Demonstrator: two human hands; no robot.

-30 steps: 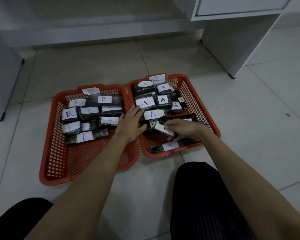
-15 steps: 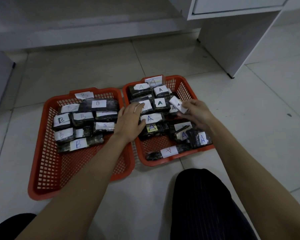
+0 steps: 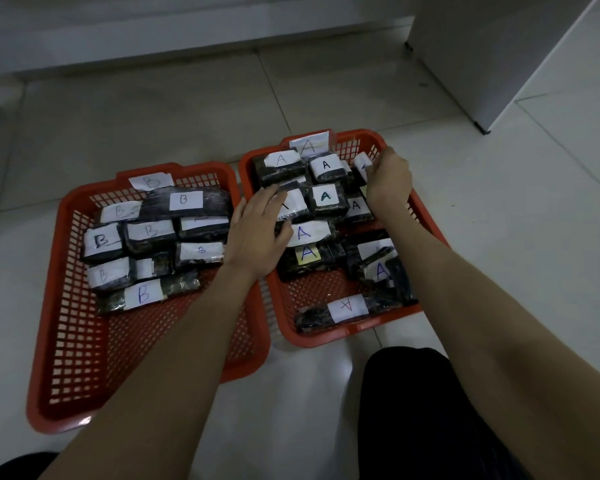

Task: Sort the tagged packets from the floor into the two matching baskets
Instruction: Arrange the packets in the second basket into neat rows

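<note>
Right now both your hands are over the right basket, the red one tagged A at its far rim. Your right hand is at the far right corner, fingers curled round a small white-tagged packet, pinching it just above the other A packets. Your left hand lies with fingers spread and relaxed across the gap between the two baskets, fingertips resting on an A packet near the basket's left wall, holding nothing.

A packets fill the far half of the right basket, stacked and touching; one long packet with an upside-down A tag lies along the near rim, apart from the pile.

Left basket, same red mesh, has a B tag on its far rim and B packets packed into the far half, near half bare mesh.

Both baskets sit side by side on the tiled floor. White cabinet stands far right. Your dark-clothed knee is just below the right basket.
</note>
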